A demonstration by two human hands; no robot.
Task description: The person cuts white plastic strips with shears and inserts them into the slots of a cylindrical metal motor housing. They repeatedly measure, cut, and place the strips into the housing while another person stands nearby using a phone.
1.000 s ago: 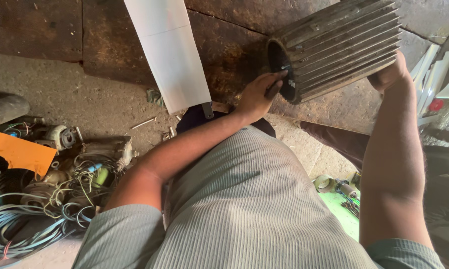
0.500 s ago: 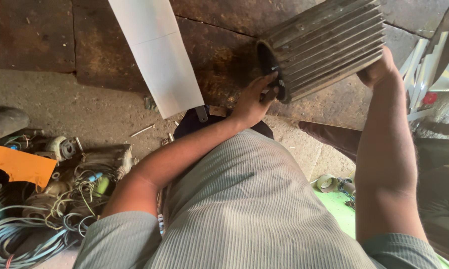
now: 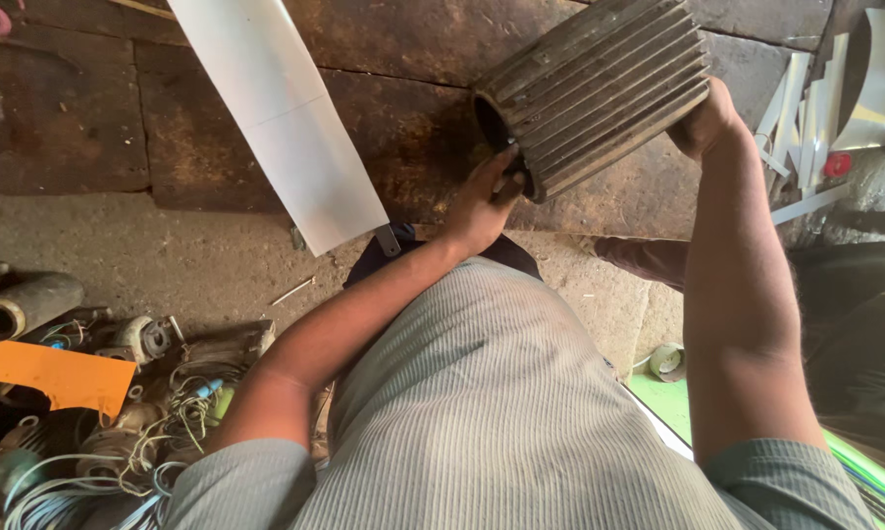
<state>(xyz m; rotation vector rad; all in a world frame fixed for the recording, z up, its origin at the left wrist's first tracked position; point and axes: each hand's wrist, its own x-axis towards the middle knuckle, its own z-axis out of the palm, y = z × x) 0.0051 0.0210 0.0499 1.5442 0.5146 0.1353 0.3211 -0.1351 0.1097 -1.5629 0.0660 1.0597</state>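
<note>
Head view, the only one. Landmark is the finned motor housing (image 3: 599,93), a dark ribbed metal cylinder lying tilted on the stained wooden bench top (image 3: 403,128), its open end facing down-left toward the person.

The left hand (image 3: 482,201) sits at that open end, fingers curled over the rim and closed on it, thumb side toward the bore. Likely a rim grip because the ribs give poor purchase for turning or steadying. The right hand (image 3: 705,123) is at the far lower-right corner of the housing, wrapped against the fins and closed on the body. With hands at opposite ends, the heavy part is braced from both sides and cannot roll off its tilt.

Left of the housing, a long white sheet strip (image 3: 276,118) lies diagonally across the bench, its lower end overhanging the bench edge. Right of the housing, pale cut strips and scraps (image 3: 806,118) are piled by a small red cap (image 3: 837,164). Below the housing, the person's grey ribbed shirt (image 3: 501,402) fills the frame.

Far down-left of the housing, on the concrete floor (image 3: 148,245): a tangle of wires and coils (image 3: 99,442), an orange card (image 3: 50,378), a dark pipe piece (image 3: 21,304). Down-right of the housing: a tape roll (image 3: 666,361) beside a green surface (image 3: 678,402).
</note>
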